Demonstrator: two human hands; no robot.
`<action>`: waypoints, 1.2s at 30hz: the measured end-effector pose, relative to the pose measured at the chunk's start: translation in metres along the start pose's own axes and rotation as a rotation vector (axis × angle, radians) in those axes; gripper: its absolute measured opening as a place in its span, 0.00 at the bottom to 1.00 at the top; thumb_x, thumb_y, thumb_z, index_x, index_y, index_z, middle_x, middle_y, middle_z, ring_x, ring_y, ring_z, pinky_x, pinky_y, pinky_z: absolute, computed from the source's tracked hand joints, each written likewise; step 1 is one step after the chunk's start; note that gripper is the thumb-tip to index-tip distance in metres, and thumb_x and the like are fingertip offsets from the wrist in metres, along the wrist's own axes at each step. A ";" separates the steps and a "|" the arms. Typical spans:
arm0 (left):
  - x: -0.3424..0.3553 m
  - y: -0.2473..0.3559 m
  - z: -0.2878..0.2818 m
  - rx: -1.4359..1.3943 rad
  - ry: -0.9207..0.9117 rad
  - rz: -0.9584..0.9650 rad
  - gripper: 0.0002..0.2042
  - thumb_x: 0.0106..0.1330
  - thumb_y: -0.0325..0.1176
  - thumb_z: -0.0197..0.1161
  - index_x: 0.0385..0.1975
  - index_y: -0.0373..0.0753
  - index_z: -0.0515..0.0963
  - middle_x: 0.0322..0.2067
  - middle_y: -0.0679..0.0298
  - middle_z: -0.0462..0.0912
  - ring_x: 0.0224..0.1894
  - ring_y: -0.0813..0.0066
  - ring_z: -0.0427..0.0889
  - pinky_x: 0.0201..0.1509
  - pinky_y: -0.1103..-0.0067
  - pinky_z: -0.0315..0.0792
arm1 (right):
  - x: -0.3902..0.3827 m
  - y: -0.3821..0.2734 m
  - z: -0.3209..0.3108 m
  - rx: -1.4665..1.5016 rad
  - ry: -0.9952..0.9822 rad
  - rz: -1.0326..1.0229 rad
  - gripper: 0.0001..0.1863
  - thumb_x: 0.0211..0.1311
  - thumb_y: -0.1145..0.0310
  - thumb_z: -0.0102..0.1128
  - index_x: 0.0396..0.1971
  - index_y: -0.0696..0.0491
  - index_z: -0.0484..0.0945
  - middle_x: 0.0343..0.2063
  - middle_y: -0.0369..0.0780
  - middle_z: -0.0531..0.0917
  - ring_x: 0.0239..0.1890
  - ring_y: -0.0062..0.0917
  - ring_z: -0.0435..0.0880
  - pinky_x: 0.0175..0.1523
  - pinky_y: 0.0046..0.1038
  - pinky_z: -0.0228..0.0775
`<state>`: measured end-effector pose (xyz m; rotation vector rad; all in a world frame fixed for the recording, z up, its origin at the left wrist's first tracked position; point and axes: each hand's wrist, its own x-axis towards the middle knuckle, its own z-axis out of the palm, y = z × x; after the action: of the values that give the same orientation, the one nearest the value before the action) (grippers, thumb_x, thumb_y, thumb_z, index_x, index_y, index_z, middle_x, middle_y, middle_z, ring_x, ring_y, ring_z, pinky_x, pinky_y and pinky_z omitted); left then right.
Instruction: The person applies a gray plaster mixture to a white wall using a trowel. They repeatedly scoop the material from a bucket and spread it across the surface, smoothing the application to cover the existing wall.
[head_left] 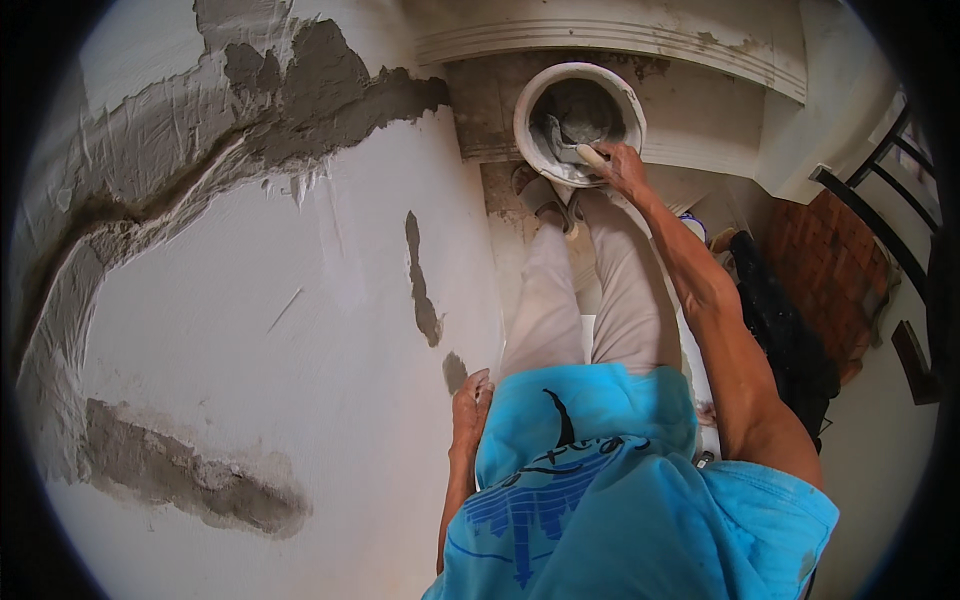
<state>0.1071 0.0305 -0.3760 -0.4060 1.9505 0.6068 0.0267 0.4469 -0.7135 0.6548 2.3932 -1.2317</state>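
Observation:
My right hand [622, 168] is wrapped round the pale handle of a trowel [591, 155]. The trowel's blade reaches down into a round whitish bucket [523, 118] and is hard to tell from the grey paste [583, 108] inside. The bucket stands just beyond my feet, and wet paste coats its inner wall. Low beside my left hip, my left hand [471, 402] is closed with its fingers curled, close to the white wall [350, 420]. What it holds, if anything, is hidden. A small grey patch [455, 373] on the wall lies right by that hand.
Rough grey plaster [330, 105] crosses the wall's upper left, with another band [190, 470] lower down. Pale moulded steps [640, 40] rise behind the bucket. To the right are a black railing [880, 225], a reddish brick surface [825, 265] and a dark cloth-like heap [775, 310].

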 end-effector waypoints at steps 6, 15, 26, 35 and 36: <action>0.008 -0.001 -0.006 -0.025 -0.043 -0.051 0.18 0.77 0.35 0.57 0.62 0.34 0.75 0.55 0.46 0.83 0.58 0.58 0.82 0.63 0.68 0.75 | -0.022 0.010 -0.009 0.211 -0.051 -0.001 0.28 0.50 0.66 0.63 0.55 0.57 0.85 0.47 0.49 0.89 0.46 0.33 0.89 0.55 0.33 0.79; 0.009 0.003 -0.008 -0.030 -0.004 0.017 0.19 0.75 0.35 0.57 0.60 0.31 0.76 0.50 0.45 0.85 0.52 0.56 0.85 0.58 0.68 0.76 | -0.060 -0.016 -0.055 0.522 -0.146 0.126 0.30 0.47 0.65 0.62 0.54 0.56 0.86 0.30 0.37 0.86 0.25 0.19 0.79 0.33 0.25 0.74; 0.022 0.016 -0.020 0.026 0.020 0.172 0.18 0.75 0.36 0.55 0.58 0.31 0.77 0.50 0.44 0.85 0.50 0.51 0.85 0.57 0.66 0.76 | -0.115 -0.187 -0.090 0.860 -0.195 -0.124 0.34 0.47 0.72 0.58 0.62 0.58 0.78 0.48 0.39 0.84 0.47 0.23 0.81 0.56 0.27 0.73; 0.042 0.025 -0.042 0.053 0.057 0.247 0.18 0.76 0.37 0.56 0.59 0.33 0.77 0.47 0.48 0.86 0.49 0.60 0.85 0.56 0.68 0.76 | -0.112 -0.281 -0.050 0.739 0.066 -0.289 0.28 0.49 0.73 0.63 0.55 0.58 0.78 0.44 0.46 0.83 0.44 0.36 0.84 0.53 0.33 0.75; 0.043 0.024 -0.044 0.054 0.057 0.259 0.18 0.76 0.37 0.56 0.59 0.32 0.77 0.47 0.48 0.86 0.49 0.60 0.85 0.56 0.68 0.76 | -0.112 -0.285 -0.045 0.710 0.094 -0.306 0.28 0.49 0.73 0.63 0.55 0.58 0.78 0.44 0.46 0.83 0.44 0.37 0.84 0.53 0.33 0.75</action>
<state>0.0438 0.0240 -0.3934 -0.1385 2.0870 0.7118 -0.0444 0.3125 -0.4443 0.5460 2.1470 -2.2660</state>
